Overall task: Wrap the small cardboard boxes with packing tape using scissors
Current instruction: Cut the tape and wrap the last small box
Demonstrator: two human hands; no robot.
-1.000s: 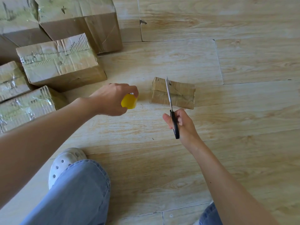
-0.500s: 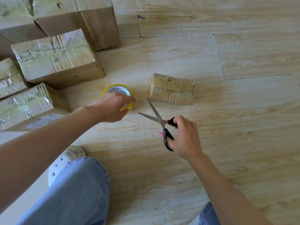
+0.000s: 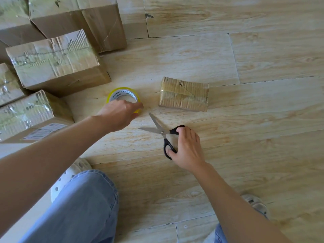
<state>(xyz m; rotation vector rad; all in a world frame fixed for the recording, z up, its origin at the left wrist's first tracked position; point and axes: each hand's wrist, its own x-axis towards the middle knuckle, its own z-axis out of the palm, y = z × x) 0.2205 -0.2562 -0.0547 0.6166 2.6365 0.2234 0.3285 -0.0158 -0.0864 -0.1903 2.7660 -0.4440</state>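
On the floor (image 3: 263,155), hands (image 3: 119,114) (image 3: 188,148) rest on tape (image 3: 122,93), scissors (image 3: 158,128) (blades apart).

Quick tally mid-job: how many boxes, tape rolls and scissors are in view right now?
Boxes: 6
Tape rolls: 1
Scissors: 1
Total: 8
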